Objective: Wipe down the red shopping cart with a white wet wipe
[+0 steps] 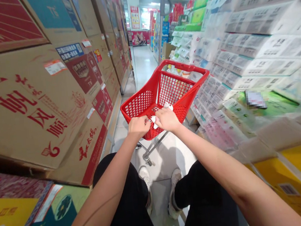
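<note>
A red plastic shopping cart (144,101) with lattice walls stands in front of my legs, its handle on the far side. My left hand (139,127) is closed over the cart's near rim, its fingers curled and partly hidden. Just to its right, my right hand (167,119) is closed around a crumpled white tissue (154,122), at the same near side of the basket. White bits of the tissue stick out on both sides of the right hand's fingers. The two hands are close together but apart.
Stacked cardboard cartons (37,102) line the left side. White packs (251,57) with printed labels are piled on the right, with yellow boxes (286,174) lower down. A tiled floor (145,62) runs ahead between them, past a grey post (164,1).
</note>
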### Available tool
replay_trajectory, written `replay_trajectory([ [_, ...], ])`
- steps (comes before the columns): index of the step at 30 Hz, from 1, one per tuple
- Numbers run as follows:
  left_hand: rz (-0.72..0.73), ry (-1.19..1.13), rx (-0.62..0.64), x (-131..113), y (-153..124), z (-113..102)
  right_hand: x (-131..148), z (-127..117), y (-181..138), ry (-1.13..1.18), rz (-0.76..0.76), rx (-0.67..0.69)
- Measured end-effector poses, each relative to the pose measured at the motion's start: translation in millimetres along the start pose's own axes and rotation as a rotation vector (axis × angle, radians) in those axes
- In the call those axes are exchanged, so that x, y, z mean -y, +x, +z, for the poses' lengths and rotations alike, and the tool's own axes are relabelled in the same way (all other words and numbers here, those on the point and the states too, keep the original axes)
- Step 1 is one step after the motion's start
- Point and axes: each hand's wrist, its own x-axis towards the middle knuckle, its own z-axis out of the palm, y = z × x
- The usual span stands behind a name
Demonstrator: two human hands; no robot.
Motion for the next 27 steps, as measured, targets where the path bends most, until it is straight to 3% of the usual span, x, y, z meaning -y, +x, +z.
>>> replay_trajectory([
  [3,0.05,0.022,0.008,3,-1,1,-35,-2,-2,-0.035,0.031,-0.011],
  [6,0.057,0.021,0.004,6,0,4,-44,-1,0,-0.048,0.076,-0.012],
  [9,0.043,0.012,-0.011,9,5,9,-17,5,3,-0.018,0.139,-0.024],
  [13,0.075,-0.003,-0.014,14,13,13,38,13,10,0.061,0.074,-0.02],
  [16,0.117,-0.024,-0.017,20,15,12,50,14,12,0.055,0.015,-0.023],
  [19,0.158,-0.068,-0.027,26,15,10,25,9,10,0.004,-0.015,0.001],
  [24,0.148,-0.138,-0.018,32,13,4,-45,-4,2,-0.09,0.094,0.045],
  [27,0.105,-0.178,-0.008,43,15,0,-68,-8,1,-0.139,0.153,0.039],
])
